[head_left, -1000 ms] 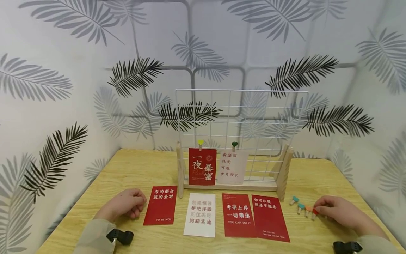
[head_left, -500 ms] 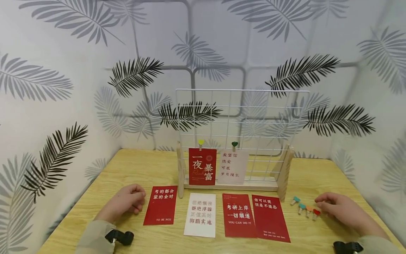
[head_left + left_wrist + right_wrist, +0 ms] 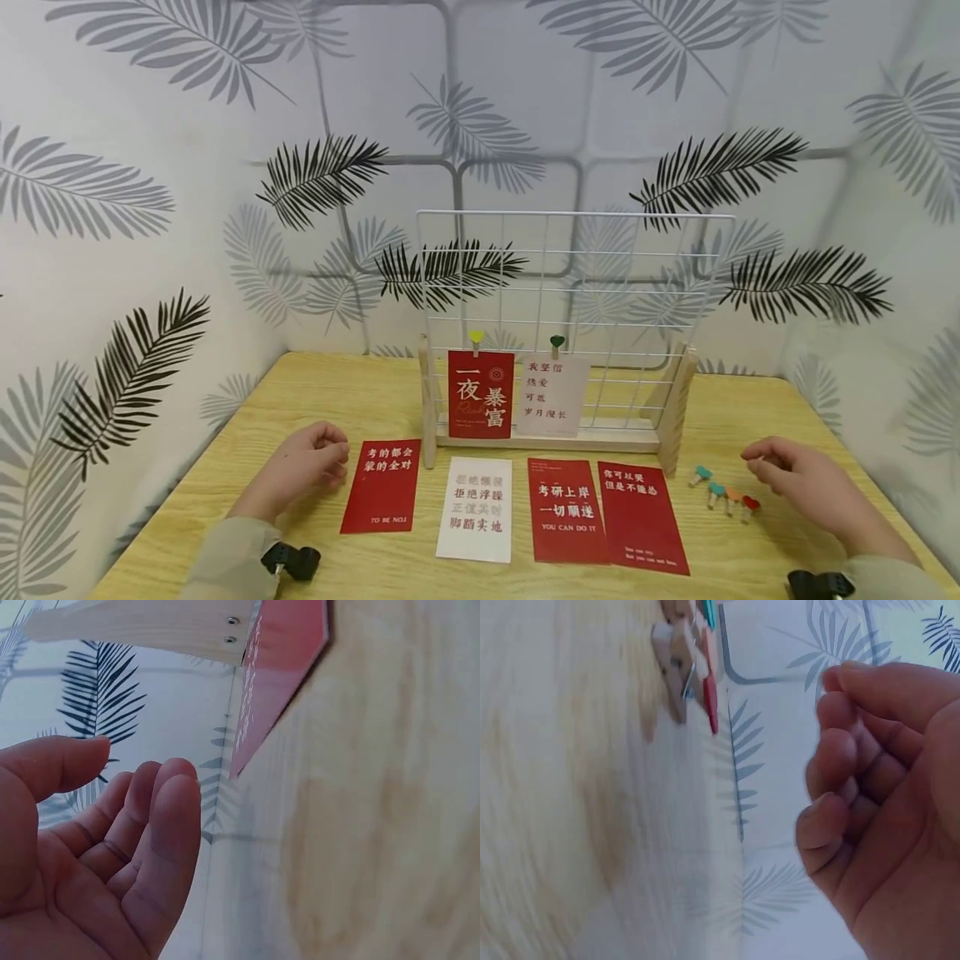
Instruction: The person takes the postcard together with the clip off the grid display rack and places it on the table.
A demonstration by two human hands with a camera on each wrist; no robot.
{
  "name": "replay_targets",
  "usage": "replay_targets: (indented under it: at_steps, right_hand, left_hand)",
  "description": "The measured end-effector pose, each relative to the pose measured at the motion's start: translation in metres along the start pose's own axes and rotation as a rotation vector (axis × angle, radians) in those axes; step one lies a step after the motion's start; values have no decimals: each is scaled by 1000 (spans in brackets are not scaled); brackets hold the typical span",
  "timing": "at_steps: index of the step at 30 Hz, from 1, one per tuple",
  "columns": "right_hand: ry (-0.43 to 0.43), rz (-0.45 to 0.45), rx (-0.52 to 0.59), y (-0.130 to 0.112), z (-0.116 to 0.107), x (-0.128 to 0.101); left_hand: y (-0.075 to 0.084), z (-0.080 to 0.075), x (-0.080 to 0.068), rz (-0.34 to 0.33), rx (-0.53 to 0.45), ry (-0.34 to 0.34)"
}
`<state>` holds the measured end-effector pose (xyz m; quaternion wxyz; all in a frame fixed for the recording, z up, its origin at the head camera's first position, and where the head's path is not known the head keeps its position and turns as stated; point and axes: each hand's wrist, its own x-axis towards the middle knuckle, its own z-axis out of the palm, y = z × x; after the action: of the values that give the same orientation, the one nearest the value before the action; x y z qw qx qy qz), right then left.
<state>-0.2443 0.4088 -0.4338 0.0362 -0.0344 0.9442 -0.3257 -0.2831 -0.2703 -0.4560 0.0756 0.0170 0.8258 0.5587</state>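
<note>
My left hand (image 3: pixel 303 468) hovers beside the leftmost red card (image 3: pixel 380 486), holding nothing. In the left wrist view its fingers (image 3: pixel 172 840) are loosely bent, with the thumb apart. Over the right side of the table hangs my right hand (image 3: pixel 806 483), also with nothing in it. Its fingers (image 3: pixel 832 761) curl loosely in the right wrist view, thumb near the index fingertip. Several small wooden clothespins with heart tops lie just left of it: two teal (image 3: pixel 702 472), an orange one (image 3: pixel 732 495) and a red one (image 3: pixel 750 502).
A white wire grid (image 3: pixel 577 287) in a wooden stand (image 3: pixel 427 417) stands at the back. A red card (image 3: pixel 481 404) and a pale card (image 3: pixel 553 400) hang there from yellow and green heart clothespins. A white card (image 3: pixel 474 510) and two overlapping red cards (image 3: pixel 567 521) lie in front.
My right hand has lifted up and away from the red clothespin it was touching. My left hand has risen slightly beside the leftmost red card. The cards and clothespins stay in place.
</note>
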Motion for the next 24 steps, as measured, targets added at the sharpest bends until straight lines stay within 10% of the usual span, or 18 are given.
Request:
replay_targets:
  at_steps: [8, 24]
  right_hand:
    - [191, -135, -92, -28, 5, -1]
    - [243, -277, -123, -84, 7, 8]
  left_hand:
    - [22, 7, -2, 61, 56, 17]
    - [53, 15, -8, 207, 128, 46]
